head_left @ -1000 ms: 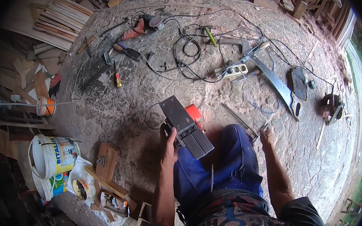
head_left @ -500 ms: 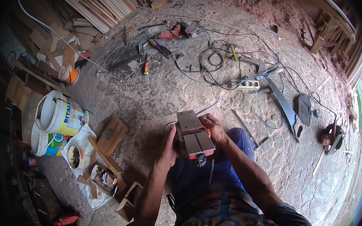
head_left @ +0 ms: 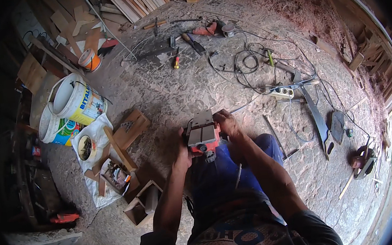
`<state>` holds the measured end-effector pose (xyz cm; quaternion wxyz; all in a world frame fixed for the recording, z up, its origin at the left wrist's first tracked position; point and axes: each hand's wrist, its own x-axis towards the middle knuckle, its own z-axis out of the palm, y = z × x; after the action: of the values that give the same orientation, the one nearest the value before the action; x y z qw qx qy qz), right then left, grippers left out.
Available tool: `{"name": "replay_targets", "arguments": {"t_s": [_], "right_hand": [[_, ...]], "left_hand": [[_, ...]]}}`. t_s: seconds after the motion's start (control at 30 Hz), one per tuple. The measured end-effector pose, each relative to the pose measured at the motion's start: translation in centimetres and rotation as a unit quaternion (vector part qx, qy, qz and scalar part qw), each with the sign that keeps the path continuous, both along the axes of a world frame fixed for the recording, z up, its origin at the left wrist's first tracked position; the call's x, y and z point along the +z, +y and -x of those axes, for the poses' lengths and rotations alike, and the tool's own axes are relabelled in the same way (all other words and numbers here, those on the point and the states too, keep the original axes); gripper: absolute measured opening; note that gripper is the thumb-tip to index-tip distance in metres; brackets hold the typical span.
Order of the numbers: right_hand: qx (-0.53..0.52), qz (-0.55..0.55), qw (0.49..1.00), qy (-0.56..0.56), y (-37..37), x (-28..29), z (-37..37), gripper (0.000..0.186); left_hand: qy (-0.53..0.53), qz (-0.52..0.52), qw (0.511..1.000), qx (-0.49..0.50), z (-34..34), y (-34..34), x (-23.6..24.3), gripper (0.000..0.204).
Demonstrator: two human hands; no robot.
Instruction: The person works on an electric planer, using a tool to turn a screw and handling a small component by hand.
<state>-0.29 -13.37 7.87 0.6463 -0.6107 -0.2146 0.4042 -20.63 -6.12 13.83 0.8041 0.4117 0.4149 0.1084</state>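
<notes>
Steadying a red power tool with flat grey metal plates [head_left: 202,135] at clock centre, the bare left hand [head_left: 183,152] at eight o'clock and bare right hand [head_left: 227,122] at two clasp its sides; seemingly an inspecting step, any turn calling for two-handed support

Fisheye L head cam looks dn from above at floor [head_left: 156,95], wide FOV.

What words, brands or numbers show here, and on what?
I don't copy lettering, only place it:
Upper white bucket: large blue letters, readable.
Lower white bucket: coloured label, too small to read.
Dark shirt: pale letters, partly readable.
Red power tool: none discernible.
Elsewhere: nothing legible.
</notes>
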Motion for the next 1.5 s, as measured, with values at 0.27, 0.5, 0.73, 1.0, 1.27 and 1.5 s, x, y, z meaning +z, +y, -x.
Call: {"name": "replay_targets", "arguments": {"t_s": [0.27,0.5,0.73,1.0,1.27,1.5], "right_hand": [[0.017,-0.026,0.996,-0.087,-0.2,-0.4,-0.9,0.025],[-0.104,-0.203,0.970,0.082,-2.6,-3.6,-0.4,0.018],[-0.073,-0.170,0.960,0.209,-4.6,2.9,2.6,0.018],[-0.025,-0.129,0.984,0.122,-4.5,4.8,3.5,0.015],[-0.010,-0.135,0.984,0.120,-3.3,3.4,2.4,0.009],[-0.032,-0.144,0.979,0.139,-3.3,2.9,1.8,0.012]], "left_hand": [[-0.223,-0.229,0.932,0.171,-4.1,1.4,-4.7,0.058],[-0.101,-0.346,0.923,0.133,-6.5,1.3,-3.8,0.049],[-0.143,-0.234,0.948,0.164,-6.5,1.5,-4.0,0.045],[-0.194,-0.081,0.971,0.111,-4.1,2.9,-3.1,0.027],[-0.119,-0.108,0.969,0.186,-5.4,3.5,-2.7,0.016],[-0.105,-0.099,0.972,0.186,-6.3,3.8,-2.4,0.015]]}}
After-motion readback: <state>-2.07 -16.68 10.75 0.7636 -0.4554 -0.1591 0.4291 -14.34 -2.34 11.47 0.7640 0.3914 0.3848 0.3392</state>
